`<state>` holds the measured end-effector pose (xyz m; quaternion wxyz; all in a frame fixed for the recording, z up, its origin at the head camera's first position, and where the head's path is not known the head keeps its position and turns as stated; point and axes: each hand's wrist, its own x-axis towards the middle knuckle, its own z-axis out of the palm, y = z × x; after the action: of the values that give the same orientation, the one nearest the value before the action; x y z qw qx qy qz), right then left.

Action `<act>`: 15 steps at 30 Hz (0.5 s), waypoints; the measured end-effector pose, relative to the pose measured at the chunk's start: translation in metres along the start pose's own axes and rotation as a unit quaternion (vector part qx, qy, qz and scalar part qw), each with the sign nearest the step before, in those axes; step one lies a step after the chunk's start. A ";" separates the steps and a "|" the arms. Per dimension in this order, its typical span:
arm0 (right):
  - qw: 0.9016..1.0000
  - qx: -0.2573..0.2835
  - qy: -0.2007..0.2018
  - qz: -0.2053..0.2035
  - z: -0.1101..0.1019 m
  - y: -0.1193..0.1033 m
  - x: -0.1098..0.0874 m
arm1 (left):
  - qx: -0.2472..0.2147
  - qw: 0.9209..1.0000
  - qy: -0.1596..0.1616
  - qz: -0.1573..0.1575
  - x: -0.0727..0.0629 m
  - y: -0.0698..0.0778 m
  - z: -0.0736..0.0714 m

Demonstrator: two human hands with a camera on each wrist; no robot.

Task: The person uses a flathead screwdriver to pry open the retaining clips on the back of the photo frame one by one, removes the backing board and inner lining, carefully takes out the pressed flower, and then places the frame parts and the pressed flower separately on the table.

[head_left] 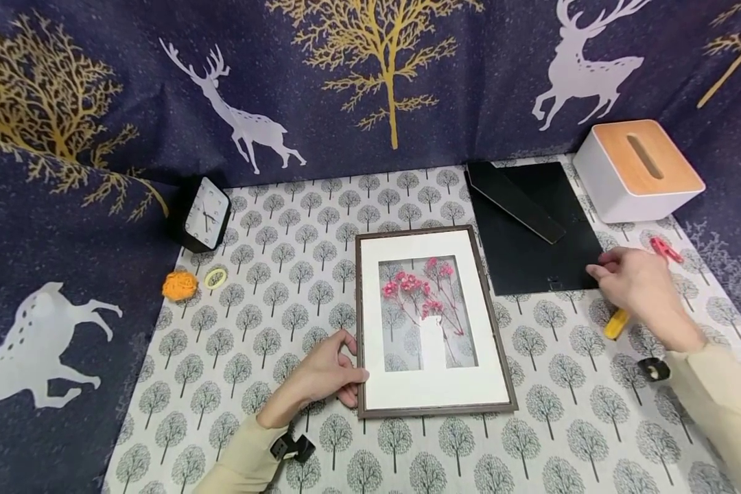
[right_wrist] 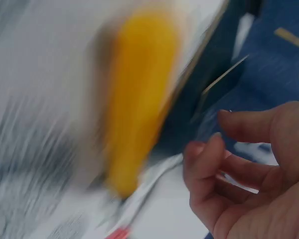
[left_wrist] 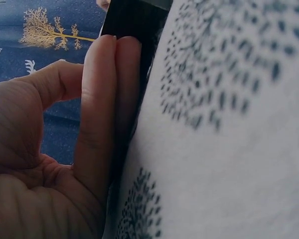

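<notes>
A dark brown picture frame (head_left: 435,391) lies on the patterned cloth, with a white mat around a window. Pink flowers (head_left: 410,283) on thin stems show inside the window. My left hand (head_left: 327,370) grips the frame's lower left side, thumb on the border and the other fingers along its outer edge. At the near right corner of the black backing board (head_left: 519,264), my right hand (head_left: 642,295) hovers with bent fingers. A gap separates thumb and index finger in the right wrist view. Close beneath that hand lies a yellow, handle-like object (head_left: 617,324), blurred in the right wrist view.
The board's black stand leg (head_left: 519,206) lies slanted across it. A white tissue box (head_left: 648,171) with a wooden lid stands behind a red clip (head_left: 665,250). Far left are a square clock (head_left: 206,214), an orange yarn ball (head_left: 180,285) and a yellow tape roll (head_left: 216,269).
</notes>
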<state>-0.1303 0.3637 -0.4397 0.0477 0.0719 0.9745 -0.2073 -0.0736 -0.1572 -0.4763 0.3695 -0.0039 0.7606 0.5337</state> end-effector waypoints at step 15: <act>0.981 0.052 -0.039 -0.185 0.053 -0.155 -0.034 | 0.007 1.000 0.006 0.003 0.003 -0.003 0.000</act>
<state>-0.1182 0.1980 -0.4228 0.0424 -0.1151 0.9561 -0.2660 -0.0749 -0.1568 -0.4803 0.3633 -0.0019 0.7666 0.5295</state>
